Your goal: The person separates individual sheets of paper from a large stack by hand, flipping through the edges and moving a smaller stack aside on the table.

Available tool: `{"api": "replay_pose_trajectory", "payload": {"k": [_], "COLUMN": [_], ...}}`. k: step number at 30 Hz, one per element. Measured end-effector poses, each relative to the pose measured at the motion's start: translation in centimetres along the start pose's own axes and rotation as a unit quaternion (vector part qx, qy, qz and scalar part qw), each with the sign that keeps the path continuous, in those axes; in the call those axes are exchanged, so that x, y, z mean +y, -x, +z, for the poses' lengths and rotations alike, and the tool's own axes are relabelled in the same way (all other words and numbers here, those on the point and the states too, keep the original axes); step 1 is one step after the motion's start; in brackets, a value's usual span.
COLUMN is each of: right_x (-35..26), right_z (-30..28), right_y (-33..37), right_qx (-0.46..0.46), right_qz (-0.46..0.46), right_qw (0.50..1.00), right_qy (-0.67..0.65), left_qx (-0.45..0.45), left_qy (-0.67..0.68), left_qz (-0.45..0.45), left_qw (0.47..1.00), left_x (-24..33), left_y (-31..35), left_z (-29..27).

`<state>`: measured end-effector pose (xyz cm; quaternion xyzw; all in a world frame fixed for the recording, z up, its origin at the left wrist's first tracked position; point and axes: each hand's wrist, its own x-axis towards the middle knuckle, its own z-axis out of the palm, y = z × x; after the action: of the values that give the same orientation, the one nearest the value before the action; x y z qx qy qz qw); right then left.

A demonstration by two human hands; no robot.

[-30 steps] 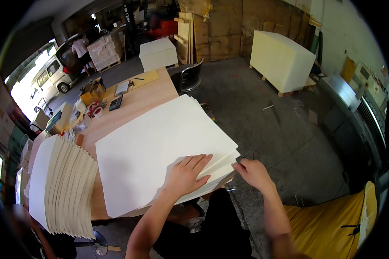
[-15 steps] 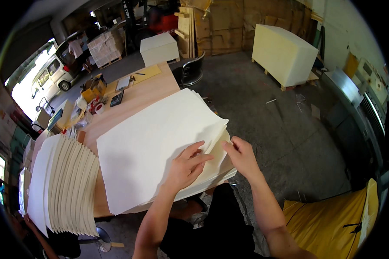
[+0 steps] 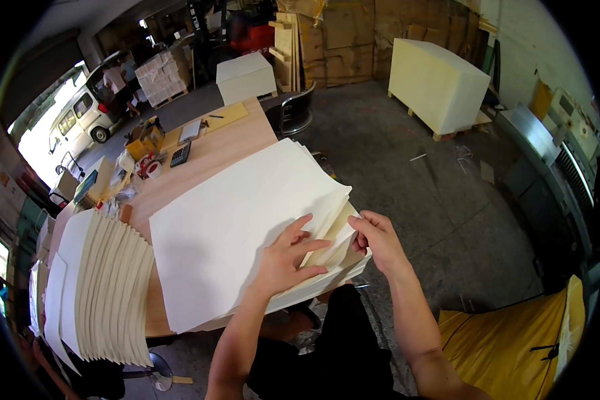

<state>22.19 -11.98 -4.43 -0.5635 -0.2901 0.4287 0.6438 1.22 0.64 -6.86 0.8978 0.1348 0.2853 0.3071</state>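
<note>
White sheets (image 3: 213, 260), large in format, lie piled on a wooden table (image 3: 237, 137) directly before the person, the two hands meeting them at the near right portion. The right hand (image 3: 378, 241) is at the right-hand edge of the pile, outside its outline except at the fingertips: the thumb and bent forefinger pinch the margin of the sheets just below the upturned corner, the other fingers curling beneath. The number of leaves between thumb and finger cannot be told. The left hand (image 3: 290, 261) lies farther in, over the near right part of the top sheet, with its fingers spread apart and the thumb pointing toward the right hand; it encloses nothing, and whether the palm bears on the paper is not clear. Between the hands the upper leaves bow upward, exposing shaded, cream-toned layers below, while the left part of the top sheet lies nearly flat. To the left, well apart from both hands, a second stack (image 3: 107, 287) shows stepped, fanned edges bending down over the table's near side. Beyond the sheets, on the far part of the table, are a dark calculator (image 3: 180, 155), a roll of tape (image 3: 153, 169) and a yellow box (image 3: 144, 141); a black chair (image 3: 296, 120) stands beside the table's right edge.
</note>
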Motion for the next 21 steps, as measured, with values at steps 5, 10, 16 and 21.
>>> {"api": "replay_pose_trajectory", "payload": {"k": [5,10,16,21], "right_x": [-0.6,1.6,0.8,1.0], "right_z": [-0.5,1.3,0.4,0.4], "right_y": [0.3,0.4,-0.2,-0.3], "right_qx": [-0.016,0.098,0.012,0.004], "right_qz": [-0.005,-0.165,-0.005,-0.005], "right_qw": [0.999,0.929,0.997,0.997], "right_qy": [0.027,0.316,-0.071,-0.082], "left_qx": [0.014,0.036,0.006,0.013], "left_qy": [0.016,-0.021,-0.046,-0.027], "left_qz": [0.006,-0.014,0.027,0.012], "left_qw": [1.0,0.999,0.999,0.999], "left_x": [0.1,1.1,1.1,0.7], "left_y": [-0.1,0.0,-0.1,0.0], "left_z": [0.0,0.5,0.1,0.2]}}
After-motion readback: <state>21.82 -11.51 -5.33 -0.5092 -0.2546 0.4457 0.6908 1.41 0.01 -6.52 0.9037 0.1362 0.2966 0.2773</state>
